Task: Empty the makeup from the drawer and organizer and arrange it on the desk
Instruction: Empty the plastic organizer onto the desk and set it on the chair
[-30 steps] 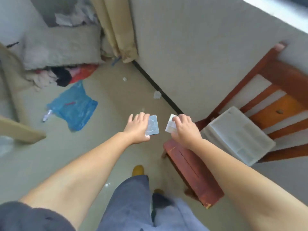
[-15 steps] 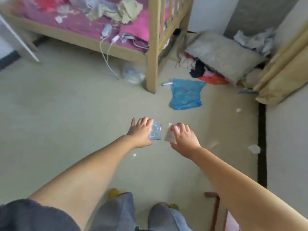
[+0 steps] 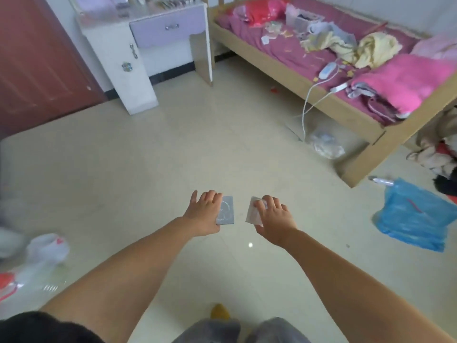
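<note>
Left hand [image 3: 204,214] grips grey palette [image 3: 226,211]; right hand [image 3: 273,219] grips pale packet [image 3: 252,212] (hands apart), above floor [image 3: 148,169]; bench [image 3: 148,28] far.

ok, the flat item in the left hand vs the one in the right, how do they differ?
The grey-blue case in the left hand is darker, with a pale printed design; the whitish packet in the right hand is lighter and plainer. The case shows more of its face; the packet is mostly covered by fingers. Both are flat, thin and held out over the floor.

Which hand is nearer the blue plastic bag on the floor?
Right. The right hand is on the blue plastic bag's side, well short of it; the left hand is farther off.
</note>
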Demonstrator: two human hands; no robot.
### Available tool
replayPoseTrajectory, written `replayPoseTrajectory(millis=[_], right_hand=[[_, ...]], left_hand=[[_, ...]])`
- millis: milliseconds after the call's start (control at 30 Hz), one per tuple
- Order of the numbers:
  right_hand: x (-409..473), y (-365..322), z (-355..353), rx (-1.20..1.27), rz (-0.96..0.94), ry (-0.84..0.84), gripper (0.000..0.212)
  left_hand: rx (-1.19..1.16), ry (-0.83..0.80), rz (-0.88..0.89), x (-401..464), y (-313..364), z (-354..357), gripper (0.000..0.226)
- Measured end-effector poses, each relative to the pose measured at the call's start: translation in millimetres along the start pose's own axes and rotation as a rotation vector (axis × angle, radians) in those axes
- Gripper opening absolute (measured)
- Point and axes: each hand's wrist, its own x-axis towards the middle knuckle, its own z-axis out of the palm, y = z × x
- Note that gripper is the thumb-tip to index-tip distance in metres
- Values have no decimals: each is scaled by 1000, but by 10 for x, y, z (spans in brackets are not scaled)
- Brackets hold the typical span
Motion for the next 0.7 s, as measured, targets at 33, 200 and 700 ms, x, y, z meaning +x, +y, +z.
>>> replayPoseTrajectory(millis=[33,200,700], right_hand=[[192,-133,-49,-12,-37,-6,53],[1196,-569,-314,-68,-168,-25,54],[5137,-1375,-1497,-187,-524,24,51]], left_hand=[[-3,21,-16,14,-212,-20,61],[-94,79,-81,203,-1111,-147,57],[-215,172,-446,2075,-3841,-1147,56]])
